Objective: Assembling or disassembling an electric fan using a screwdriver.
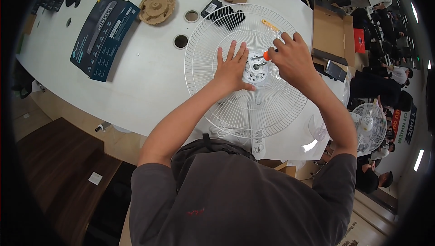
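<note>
A round white wire fan guard lies face-up on a white table, with the white motor hub and its metal shaft at the centre. My left hand rests flat on the guard beside the hub, fingers spread, pressing it down. My right hand grips a screwdriver with an orange handle, its tip pointing at the hub.
A dark blue box lies at the left, a brown moulded pulp disc behind it. Cardboard boxes stand right and far. Two round holes pierce the tabletop. Another white fan and people are at the right.
</note>
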A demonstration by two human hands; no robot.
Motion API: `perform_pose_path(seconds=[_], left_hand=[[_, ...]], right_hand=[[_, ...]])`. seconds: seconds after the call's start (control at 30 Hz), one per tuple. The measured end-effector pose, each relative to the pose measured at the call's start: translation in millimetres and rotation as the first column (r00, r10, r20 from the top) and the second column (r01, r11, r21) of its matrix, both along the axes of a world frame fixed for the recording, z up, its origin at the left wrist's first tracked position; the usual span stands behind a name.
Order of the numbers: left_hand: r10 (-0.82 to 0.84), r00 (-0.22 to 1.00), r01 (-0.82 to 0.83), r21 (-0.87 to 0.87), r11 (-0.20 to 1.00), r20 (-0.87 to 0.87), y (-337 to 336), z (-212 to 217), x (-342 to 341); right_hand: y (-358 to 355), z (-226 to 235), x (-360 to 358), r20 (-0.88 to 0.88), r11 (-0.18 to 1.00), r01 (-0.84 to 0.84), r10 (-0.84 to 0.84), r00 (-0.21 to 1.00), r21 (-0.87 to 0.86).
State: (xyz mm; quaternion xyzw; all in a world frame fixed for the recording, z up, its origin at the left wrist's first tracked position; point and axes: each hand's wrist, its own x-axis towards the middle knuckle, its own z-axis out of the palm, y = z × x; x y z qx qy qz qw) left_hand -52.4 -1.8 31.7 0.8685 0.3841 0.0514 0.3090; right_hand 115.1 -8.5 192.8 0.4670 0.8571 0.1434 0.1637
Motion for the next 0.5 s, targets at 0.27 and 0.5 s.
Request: perform_pose_path(seconds=[0.27,0.5], left_hand=[[-0.001,1.000,0.001,0.028,1.000,-0.001,-0.7,-1.5,0.3],[-0.003,1.000,0.004,0.018,1.000,-0.011,0.2,0.7,-0.2]], right_hand=[[4.7,1.8,2.7,-0.011,0.994,0.070,-0.072,0.997,-0.079],[10.8,-1.7,6.6,0.033,0.984,0.129,-0.126,0.991,-0.121]])
